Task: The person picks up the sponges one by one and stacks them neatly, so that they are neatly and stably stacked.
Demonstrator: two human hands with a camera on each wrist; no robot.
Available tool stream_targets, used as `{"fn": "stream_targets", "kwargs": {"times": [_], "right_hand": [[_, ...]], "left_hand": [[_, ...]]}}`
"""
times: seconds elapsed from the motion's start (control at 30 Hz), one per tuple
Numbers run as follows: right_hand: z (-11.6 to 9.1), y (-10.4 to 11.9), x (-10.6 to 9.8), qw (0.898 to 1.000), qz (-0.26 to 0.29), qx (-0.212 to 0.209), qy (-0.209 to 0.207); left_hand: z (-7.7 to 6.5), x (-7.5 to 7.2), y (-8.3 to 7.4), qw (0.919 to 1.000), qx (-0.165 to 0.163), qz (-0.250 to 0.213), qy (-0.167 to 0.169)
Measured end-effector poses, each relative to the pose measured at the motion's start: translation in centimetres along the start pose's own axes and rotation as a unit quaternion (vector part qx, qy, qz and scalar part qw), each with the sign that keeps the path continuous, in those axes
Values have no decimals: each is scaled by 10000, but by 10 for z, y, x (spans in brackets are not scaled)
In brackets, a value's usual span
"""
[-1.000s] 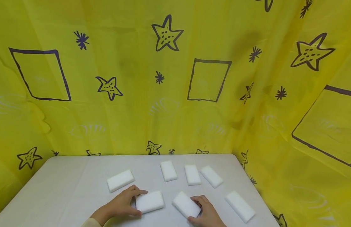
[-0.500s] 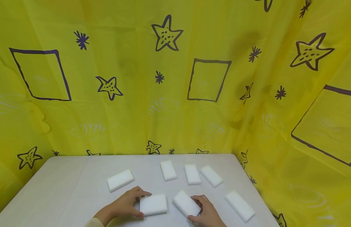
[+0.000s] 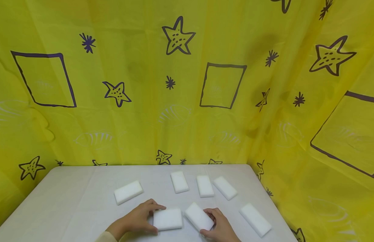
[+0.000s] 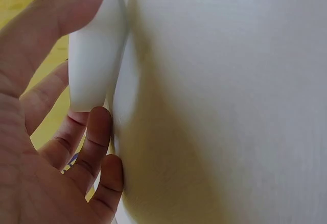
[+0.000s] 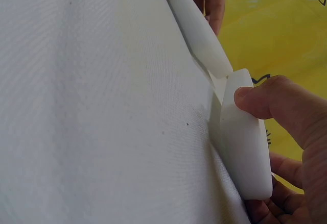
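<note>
- Left sleeve [image 3: 106, 237]: pale cream, plain where it shows, ending just behind the wrist (only a small piece of it enters the head view, cut off at the bottom edge).
- Left hand [image 3: 138, 216]: bare, with creases across the palm and finger joints in the left wrist view.
- Right hand [image 3: 219, 227]: bare too, its thumb rounded at the tip, its fingers partly shadowed in the right wrist view.

Left hand [image 3: 137, 217] grips white block [image 3: 169, 219]; right hand [image 3: 221, 228] grips angled block [image 3: 197, 215]; five more blocks [image 3: 179, 182] on table [image 3: 72, 201].
</note>
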State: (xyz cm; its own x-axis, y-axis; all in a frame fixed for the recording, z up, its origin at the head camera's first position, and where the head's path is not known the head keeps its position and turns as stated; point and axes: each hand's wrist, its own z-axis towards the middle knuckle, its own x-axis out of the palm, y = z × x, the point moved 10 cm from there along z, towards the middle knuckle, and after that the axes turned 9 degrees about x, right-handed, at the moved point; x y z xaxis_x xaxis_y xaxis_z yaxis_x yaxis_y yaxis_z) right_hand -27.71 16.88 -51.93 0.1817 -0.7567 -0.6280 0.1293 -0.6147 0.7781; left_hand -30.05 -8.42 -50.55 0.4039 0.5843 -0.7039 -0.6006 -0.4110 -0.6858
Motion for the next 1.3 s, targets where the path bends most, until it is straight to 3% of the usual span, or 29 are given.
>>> {"fn": "stream_targets", "kwargs": {"times": [0.4, 0.7, 1.3], "right_hand": [[0, -1, 0, 10000, 35, 7, 12], [0, 1, 0, 9999, 52, 21, 99], [6, 10, 1, 9992, -2, -29, 404]], "left_hand": [[2, 4, 3, 9997, -118, 201, 23], [0, 0, 1, 9996, -27, 268, -94], [-4, 0, 6, 9993, 46, -8, -368]]}}
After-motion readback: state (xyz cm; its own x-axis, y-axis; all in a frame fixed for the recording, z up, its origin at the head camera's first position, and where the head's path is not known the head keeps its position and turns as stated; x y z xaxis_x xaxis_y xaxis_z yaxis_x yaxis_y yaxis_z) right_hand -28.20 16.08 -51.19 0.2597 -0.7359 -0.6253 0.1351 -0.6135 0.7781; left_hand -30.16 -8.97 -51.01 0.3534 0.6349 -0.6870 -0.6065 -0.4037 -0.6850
